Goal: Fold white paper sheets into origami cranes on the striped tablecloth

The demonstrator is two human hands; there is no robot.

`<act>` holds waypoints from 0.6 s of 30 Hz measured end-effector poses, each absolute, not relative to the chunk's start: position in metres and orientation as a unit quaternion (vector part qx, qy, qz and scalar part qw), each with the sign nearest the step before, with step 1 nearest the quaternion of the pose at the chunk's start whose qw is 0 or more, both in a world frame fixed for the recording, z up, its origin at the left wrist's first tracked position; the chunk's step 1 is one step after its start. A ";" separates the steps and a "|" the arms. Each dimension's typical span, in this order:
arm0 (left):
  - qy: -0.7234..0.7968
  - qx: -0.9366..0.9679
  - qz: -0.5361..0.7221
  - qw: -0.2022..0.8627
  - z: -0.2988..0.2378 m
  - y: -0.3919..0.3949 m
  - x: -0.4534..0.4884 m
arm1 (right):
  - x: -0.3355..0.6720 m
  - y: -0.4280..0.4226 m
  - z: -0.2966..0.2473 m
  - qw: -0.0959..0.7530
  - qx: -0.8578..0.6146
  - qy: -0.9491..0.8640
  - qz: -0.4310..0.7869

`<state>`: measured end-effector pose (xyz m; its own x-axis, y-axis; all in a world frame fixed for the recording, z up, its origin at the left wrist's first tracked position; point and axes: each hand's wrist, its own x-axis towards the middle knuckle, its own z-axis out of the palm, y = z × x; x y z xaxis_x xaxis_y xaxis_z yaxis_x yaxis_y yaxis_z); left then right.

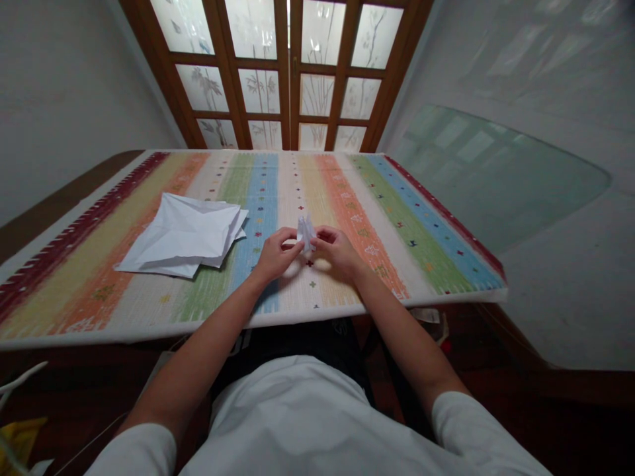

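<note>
A small folded piece of white paper (306, 231) stands between my two hands, close above the striped tablecloth. My left hand (279, 252) pinches its left side between thumb and fingers. From the right, my right hand (338, 250) grips the other side in the same way. The folds rise in narrow points at the top; the exact shape is too small to make out. To the left of my hands lies a loose stack of creased white paper sheets (186, 231), apart from both hands.
The table wears a cloth with coloured stripes (367, 228), its near edge just before my body. Behind it stand wooden doors with glass panes (290, 86). White walls rise on both sides, with a pale green glass panel (501, 172) at the right. A white cable (22, 380) shows at lower left.
</note>
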<state>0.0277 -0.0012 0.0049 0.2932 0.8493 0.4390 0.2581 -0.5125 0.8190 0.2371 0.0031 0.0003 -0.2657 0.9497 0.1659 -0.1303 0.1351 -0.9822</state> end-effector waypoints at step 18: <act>0.375 0.740 0.475 0.291 -0.001 -0.002 0.029 | 0.238 0.003 -0.004 0.507 -0.411 -0.695 0.300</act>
<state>0.0285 -0.0018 -0.0013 0.2660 0.8329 0.4854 0.2791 -0.5485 0.7882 0.2378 0.0029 -0.0045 -0.1466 0.8762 0.4591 0.2678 0.4819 -0.8343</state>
